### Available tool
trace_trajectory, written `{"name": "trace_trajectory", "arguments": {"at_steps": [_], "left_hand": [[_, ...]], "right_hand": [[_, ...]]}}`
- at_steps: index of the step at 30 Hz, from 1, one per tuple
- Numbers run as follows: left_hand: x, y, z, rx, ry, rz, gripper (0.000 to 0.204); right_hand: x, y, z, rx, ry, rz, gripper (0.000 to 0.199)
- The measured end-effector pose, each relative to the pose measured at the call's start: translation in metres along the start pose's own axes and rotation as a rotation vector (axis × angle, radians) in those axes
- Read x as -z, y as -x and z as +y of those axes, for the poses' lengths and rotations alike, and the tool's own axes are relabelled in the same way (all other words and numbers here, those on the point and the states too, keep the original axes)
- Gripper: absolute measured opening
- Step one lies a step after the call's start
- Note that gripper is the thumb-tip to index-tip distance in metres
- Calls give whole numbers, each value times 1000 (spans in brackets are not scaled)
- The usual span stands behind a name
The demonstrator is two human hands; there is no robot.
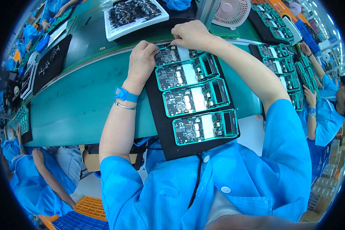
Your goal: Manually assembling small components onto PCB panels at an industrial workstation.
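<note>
A column of several teal device housings, each with a dark circuit board and a white strip inside, lies on a black mat (pixel 160 124). Both my hands are at the farthest housing (pixel 167 56). My left hand (pixel 141 59), with a blue strap on its wrist, is closed at that housing's left corner, fingertips bunched together. Over its far edge my right hand (pixel 191 34) is bent in a pinch, its fingertips pointing toward the left hand. What either pinch holds is too small or hidden. The second housing (pixel 182 74), third housing (pixel 191 99) and nearest housing (pixel 203 128) lie untouched.
A white foam tray (pixel 111 32) of small dark parts stands beyond the bench rail, near a pink fan (pixel 232 13). More housings (pixel 278 65) lie on the right, where a co-worker's hand (pixel 310 96) rests. Another person sits at the lower left.
</note>
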State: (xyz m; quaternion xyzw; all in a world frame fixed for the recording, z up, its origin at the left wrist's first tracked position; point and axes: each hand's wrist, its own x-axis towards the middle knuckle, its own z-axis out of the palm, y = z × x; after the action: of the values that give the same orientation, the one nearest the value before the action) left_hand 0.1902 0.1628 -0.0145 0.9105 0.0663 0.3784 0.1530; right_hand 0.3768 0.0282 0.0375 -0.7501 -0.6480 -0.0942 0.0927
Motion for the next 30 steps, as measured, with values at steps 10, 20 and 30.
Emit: {"name": "trace_trajectory", "arguments": {"at_steps": [10, 20, 30], "left_hand": [[2, -2, -3, -50, -21, -47, 6], [7, -7, -6, -121, -30, -128, 8], [30, 32, 33, 68, 167, -46, 10]], "right_hand": [[3, -1, 2, -2, -2, -42, 29], [2, -1, 1, 24, -5, -36, 28], [30, 51, -15, 50, -114, 60, 34]]}}
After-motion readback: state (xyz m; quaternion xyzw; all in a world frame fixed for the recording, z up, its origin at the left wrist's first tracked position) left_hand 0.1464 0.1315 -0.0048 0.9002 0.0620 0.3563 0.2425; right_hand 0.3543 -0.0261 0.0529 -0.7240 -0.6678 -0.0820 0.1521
